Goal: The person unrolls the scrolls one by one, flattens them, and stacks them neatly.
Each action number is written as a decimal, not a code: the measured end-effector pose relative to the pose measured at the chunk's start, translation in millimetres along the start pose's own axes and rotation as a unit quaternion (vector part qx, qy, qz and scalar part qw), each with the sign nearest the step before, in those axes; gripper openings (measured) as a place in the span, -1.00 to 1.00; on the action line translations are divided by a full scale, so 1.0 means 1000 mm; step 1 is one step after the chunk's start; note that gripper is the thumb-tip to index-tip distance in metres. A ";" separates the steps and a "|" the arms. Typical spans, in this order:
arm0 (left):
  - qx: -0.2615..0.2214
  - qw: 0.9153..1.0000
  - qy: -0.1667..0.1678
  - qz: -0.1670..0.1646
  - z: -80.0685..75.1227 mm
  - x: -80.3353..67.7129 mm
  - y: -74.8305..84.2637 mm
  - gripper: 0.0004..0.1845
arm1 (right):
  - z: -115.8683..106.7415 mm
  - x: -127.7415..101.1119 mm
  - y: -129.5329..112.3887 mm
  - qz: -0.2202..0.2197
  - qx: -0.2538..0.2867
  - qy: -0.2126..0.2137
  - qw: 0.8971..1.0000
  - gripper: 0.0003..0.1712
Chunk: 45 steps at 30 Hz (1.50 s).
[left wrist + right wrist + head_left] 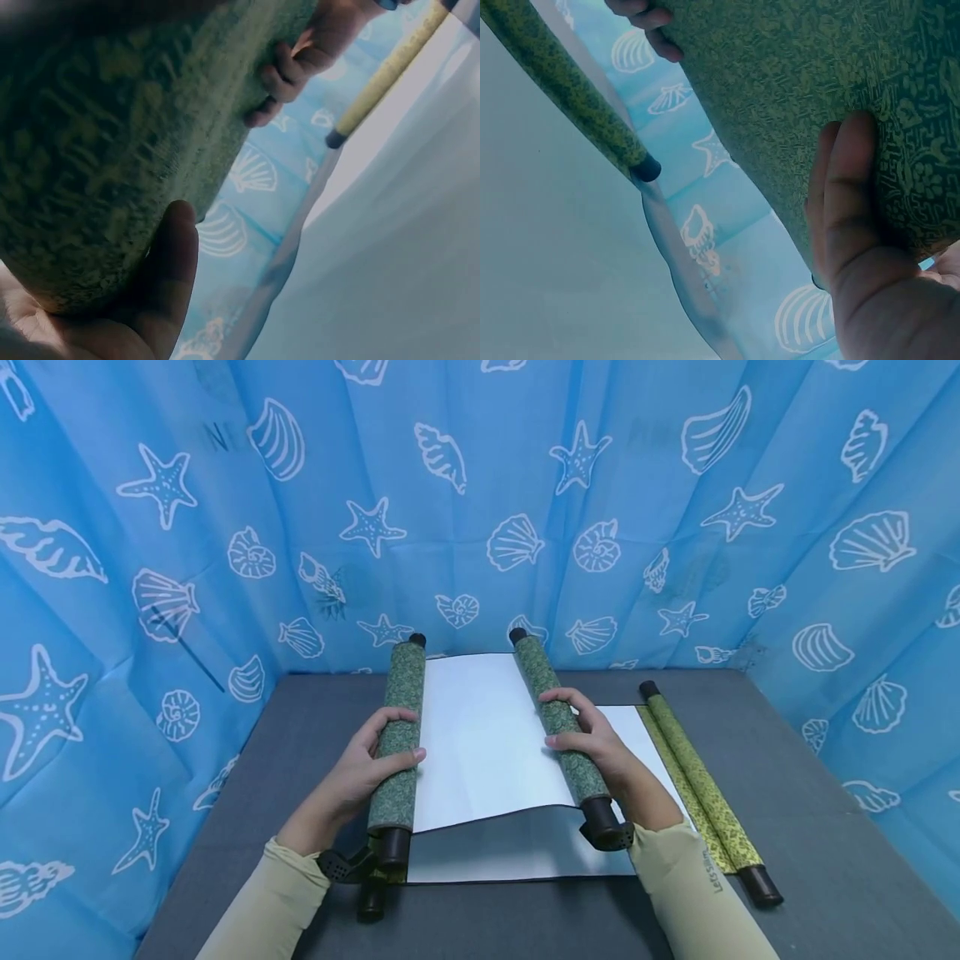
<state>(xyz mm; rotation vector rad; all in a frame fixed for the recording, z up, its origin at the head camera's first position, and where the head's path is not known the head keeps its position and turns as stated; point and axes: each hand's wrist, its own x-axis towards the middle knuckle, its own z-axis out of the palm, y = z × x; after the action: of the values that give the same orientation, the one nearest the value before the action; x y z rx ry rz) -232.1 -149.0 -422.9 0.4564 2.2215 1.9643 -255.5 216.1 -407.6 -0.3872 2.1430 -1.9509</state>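
Note:
A green patterned hand scroll is held up, partly unrolled, with its white sheet [480, 735] stretched between two rolls with dark end knobs. My left hand [358, 768] grips the left roll [399, 718], thumb across its front. Around the middle of the right roll [555, 710] my right hand [596, 739] is curled, and this roll leans to the left at its far end. Green brocade [780, 97] with a floral pattern fills much of the right wrist view. Beneath lies a second scroll, whose white sheet [517, 856] is partly covered by the raised one.
The second scroll's yellow-green roll [705, 777] lies at the right on the grey table [817, 827]. Its other end shows as a dark knob [371, 902] below my left hand. A blue curtain [480, 485] with white shells and starfish hangs behind and along both sides.

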 end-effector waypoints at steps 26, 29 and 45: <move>-0.098 0.994 -0.037 -0.021 -0.016 -0.002 0.007 -0.21 | -0.018 0.003 -0.008 -0.064 -0.085 0.019 0.994 -0.16; -0.094 0.995 -0.039 -0.016 -0.016 -0.002 0.006 -0.19 | -0.019 0.003 -0.007 -0.066 -0.078 0.016 0.995 -0.17; -0.034 0.999 0.005 0.010 -0.014 -0.004 0.006 -0.19 | -0.018 0.001 -0.005 -0.039 -0.033 0.031 0.998 -0.22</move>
<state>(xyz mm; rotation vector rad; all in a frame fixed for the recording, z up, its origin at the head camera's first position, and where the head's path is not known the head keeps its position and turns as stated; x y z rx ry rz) -232.2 -163.1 -415.0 0.4622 2.1552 2.0485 -262.3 232.5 -401.0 -0.4347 2.2686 -1.9614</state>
